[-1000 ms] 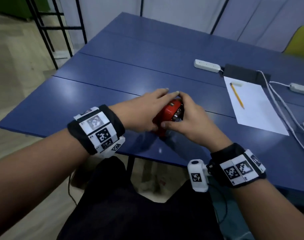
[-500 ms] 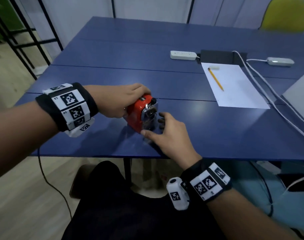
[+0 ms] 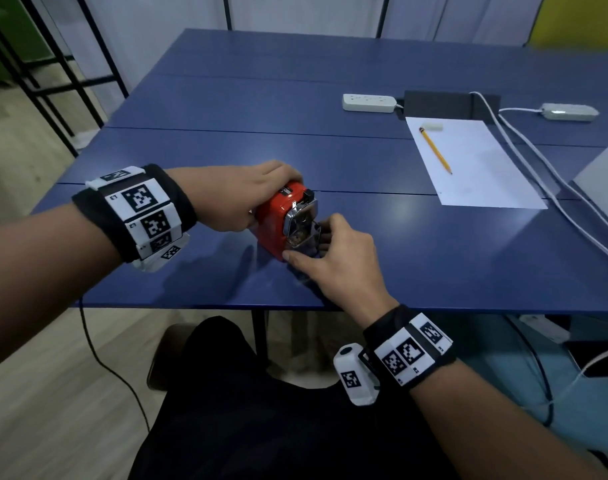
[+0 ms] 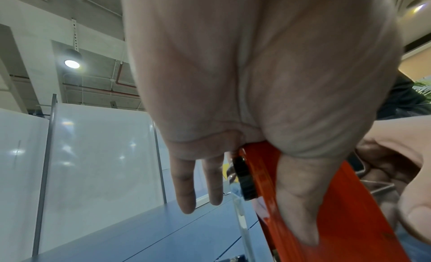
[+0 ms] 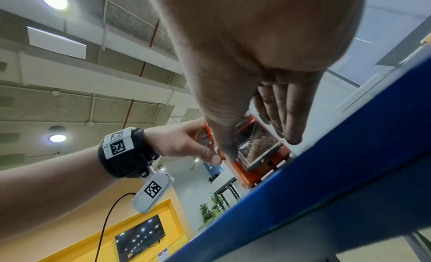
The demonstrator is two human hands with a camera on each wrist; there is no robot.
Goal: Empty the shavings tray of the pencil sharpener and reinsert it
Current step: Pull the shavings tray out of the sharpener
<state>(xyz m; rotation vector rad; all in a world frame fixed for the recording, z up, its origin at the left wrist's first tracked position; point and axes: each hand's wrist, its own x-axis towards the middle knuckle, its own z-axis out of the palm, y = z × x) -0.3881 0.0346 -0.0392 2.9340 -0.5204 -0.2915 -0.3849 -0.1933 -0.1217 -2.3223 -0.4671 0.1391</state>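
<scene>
A red pencil sharpener [image 3: 273, 220] with a chrome front stands on the blue table [image 3: 434, 258] near its front edge. My left hand [image 3: 257, 194] grips its top and back, and the thumb lies along the red side [image 4: 349, 210]. The clear shavings tray [image 5: 254, 149], holding brown shavings, sits low in the sharpener's front. My right hand [image 3: 309, 242] pinches this tray [image 3: 300, 239], thumb on the near side and fingers [image 5: 289, 118] on the far side. From the head view I cannot tell how far the tray has slid out.
To the right lies a white paper sheet [image 3: 475, 168] with a yellow pencil [image 3: 436, 150] and an eraser [image 3: 432, 127]. Behind it are two power strips [image 3: 368, 102] [image 3: 569, 112], a black pad [image 3: 448, 105] and white cables [image 3: 538, 168]. A grey laptop edge [image 3: 604, 188] is at far right.
My right hand has moved from lying on the table in front of the sharpener to pinching the tray at its front. The left hand has kept its hold on the sharpener.
</scene>
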